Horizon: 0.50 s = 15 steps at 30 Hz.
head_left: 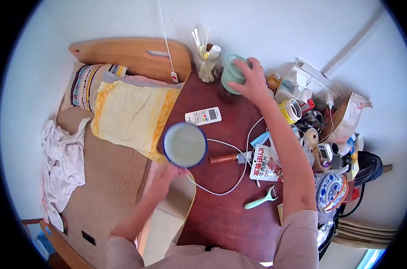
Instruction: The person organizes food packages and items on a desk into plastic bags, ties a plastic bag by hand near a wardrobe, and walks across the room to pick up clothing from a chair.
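My left hand [161, 179] is closed at the near edge of a round white cup with a blue rim [184, 144], held over the left edge of the red-brown table [212, 210]. At the back of the table, my right hand [250, 83] grips a light green lidded container [233, 74] from above and the right. Left of that container stands a glass jar holding cotton swabs and sticks [207, 67]. A white remote control [203, 116] lies just beyond the cup.
A knife [223, 158], a snack packet [265, 163], a green peeler [261, 198] and a looping white cable [221, 194] lie on the table. Chargers, bottles and a blue-and-white pot [328, 190] crowd the right side. A bed with a yellow towel [132, 114] is at left.
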Available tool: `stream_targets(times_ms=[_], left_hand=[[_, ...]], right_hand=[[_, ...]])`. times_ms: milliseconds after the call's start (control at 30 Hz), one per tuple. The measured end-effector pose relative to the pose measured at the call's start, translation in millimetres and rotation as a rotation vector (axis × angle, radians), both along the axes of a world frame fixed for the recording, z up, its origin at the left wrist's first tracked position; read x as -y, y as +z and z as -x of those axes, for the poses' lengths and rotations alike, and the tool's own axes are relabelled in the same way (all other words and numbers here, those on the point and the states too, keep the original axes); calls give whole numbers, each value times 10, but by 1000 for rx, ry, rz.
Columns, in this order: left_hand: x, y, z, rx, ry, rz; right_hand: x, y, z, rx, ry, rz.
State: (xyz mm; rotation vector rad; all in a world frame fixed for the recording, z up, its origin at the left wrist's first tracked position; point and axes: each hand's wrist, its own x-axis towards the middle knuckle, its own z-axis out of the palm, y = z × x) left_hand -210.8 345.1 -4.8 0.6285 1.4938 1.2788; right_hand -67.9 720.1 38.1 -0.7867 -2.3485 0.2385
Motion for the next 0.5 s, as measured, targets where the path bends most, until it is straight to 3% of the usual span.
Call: stream_targets(times_ms=[67,133,300,500], left_hand=[[-463,75,163,45,11,-38],[-887,-35,398,-129,-69,-191],[-1696,-373,640,-120,-20,-58],[-2194,-642,587,-138,0,-35]], right_hand=[[-2,-9,3,8,7,3],[5,17,43,24,2,-8],[93,-29,-71,105,-83,-38],[184,-32,-449,13,-87,-155]])
